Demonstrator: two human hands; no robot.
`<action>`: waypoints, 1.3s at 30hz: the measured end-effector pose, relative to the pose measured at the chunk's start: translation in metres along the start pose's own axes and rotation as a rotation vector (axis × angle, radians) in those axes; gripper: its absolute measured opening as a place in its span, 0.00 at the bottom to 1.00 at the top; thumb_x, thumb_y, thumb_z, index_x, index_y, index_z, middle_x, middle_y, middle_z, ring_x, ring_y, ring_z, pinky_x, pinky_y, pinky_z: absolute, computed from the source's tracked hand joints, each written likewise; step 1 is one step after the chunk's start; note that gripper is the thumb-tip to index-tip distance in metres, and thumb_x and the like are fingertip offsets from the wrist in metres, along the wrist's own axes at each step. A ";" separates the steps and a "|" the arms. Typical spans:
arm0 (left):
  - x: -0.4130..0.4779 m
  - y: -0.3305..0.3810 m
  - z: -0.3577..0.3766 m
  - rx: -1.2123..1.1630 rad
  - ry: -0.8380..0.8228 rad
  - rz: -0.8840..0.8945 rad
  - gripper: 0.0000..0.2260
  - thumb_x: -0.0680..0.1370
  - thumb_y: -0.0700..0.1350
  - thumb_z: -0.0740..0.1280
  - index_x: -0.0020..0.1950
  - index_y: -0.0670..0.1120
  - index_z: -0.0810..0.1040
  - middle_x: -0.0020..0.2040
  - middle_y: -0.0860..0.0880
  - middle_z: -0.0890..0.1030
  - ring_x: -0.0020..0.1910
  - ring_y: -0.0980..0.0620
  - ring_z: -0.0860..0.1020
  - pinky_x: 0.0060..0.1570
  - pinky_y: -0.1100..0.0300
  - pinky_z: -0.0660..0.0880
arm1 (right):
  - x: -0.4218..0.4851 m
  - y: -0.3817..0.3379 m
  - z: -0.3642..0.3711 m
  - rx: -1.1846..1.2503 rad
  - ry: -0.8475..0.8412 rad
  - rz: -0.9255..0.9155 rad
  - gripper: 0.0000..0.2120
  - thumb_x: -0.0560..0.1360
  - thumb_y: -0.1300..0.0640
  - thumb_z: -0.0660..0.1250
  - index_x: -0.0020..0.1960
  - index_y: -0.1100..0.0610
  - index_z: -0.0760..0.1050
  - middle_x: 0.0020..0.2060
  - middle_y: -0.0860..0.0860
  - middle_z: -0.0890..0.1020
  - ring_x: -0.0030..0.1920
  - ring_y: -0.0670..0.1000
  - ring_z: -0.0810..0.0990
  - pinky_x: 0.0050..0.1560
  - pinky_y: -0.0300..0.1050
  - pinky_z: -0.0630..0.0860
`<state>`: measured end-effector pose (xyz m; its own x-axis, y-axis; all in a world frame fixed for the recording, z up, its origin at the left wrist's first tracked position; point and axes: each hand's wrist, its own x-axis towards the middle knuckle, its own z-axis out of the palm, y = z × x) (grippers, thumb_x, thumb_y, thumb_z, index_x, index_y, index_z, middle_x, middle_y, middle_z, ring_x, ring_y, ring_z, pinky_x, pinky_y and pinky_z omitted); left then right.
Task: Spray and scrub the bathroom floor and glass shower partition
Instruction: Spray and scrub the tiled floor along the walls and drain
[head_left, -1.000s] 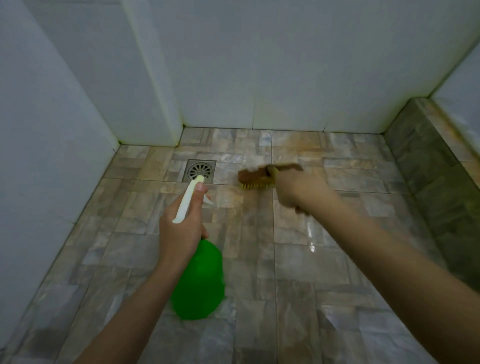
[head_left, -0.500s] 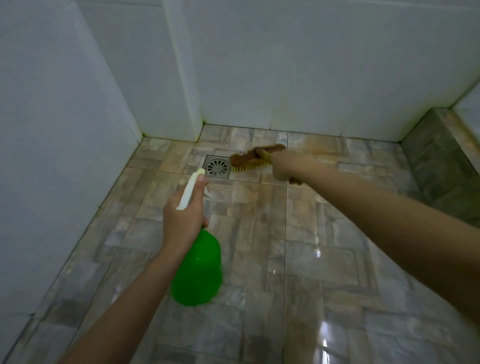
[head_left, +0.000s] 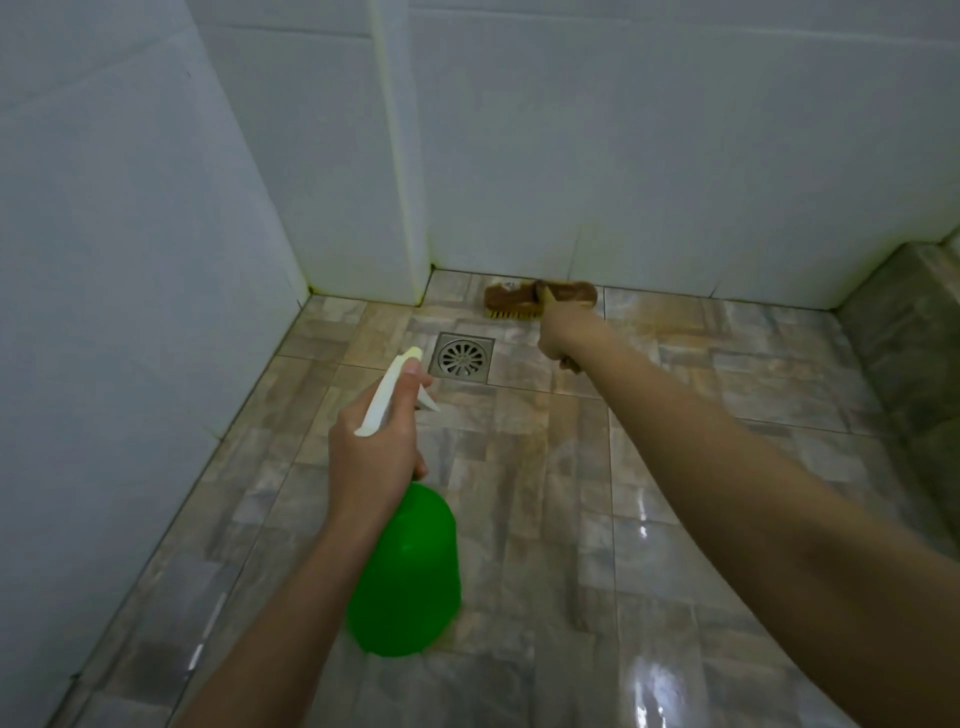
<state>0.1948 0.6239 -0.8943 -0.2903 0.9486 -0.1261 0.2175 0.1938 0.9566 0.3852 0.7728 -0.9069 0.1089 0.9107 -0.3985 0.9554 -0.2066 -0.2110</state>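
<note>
My left hand (head_left: 374, 457) grips the white trigger head of a green spray bottle (head_left: 408, 571), held above the wet tiled floor (head_left: 561, 519) with the nozzle aimed toward the drain. My right hand (head_left: 563, 332) grips the handle of a brown scrub brush (head_left: 519, 300), arm stretched forward. The brush's yellow bristles press on the floor tiles right where they meet the far white wall. No glass partition is in view.
A square metal floor drain (head_left: 462, 357) sits between the bottle nozzle and the brush. White tiled walls (head_left: 675, 156) close the left and far sides, with a projecting corner column (head_left: 400, 182). A raised tiled ledge (head_left: 904, 332) runs along the right.
My right hand has pushed the brush away from me, from beside the drain up to the base of the far wall. The left hand and bottle kept their place near the drain.
</note>
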 end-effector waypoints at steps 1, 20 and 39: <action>0.003 0.001 -0.002 -0.007 0.005 0.000 0.18 0.82 0.60 0.61 0.49 0.51 0.86 0.41 0.39 0.84 0.19 0.57 0.72 0.23 0.71 0.68 | -0.005 -0.001 0.003 0.016 -0.016 0.011 0.30 0.79 0.67 0.56 0.78 0.61 0.51 0.36 0.57 0.72 0.31 0.53 0.77 0.35 0.47 0.79; 0.034 -0.009 -0.027 -0.066 0.109 -0.100 0.16 0.80 0.64 0.62 0.46 0.56 0.83 0.39 0.40 0.82 0.19 0.58 0.72 0.21 0.68 0.68 | 0.030 -0.059 0.015 0.022 0.047 -0.017 0.22 0.79 0.67 0.56 0.72 0.66 0.61 0.67 0.62 0.70 0.52 0.59 0.79 0.54 0.54 0.79; 0.040 -0.005 -0.036 -0.081 0.129 -0.103 0.14 0.80 0.63 0.63 0.48 0.56 0.83 0.48 0.44 0.86 0.23 0.51 0.73 0.23 0.68 0.72 | 0.027 -0.085 0.054 -0.002 0.062 -0.109 0.18 0.77 0.69 0.60 0.67 0.67 0.68 0.69 0.63 0.69 0.51 0.60 0.81 0.48 0.52 0.80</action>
<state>0.1486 0.6518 -0.8948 -0.4252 0.8838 -0.1950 0.1061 0.2627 0.9590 0.2922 0.7958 -0.9479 0.0214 0.9481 -0.3172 0.9630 -0.1048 -0.2481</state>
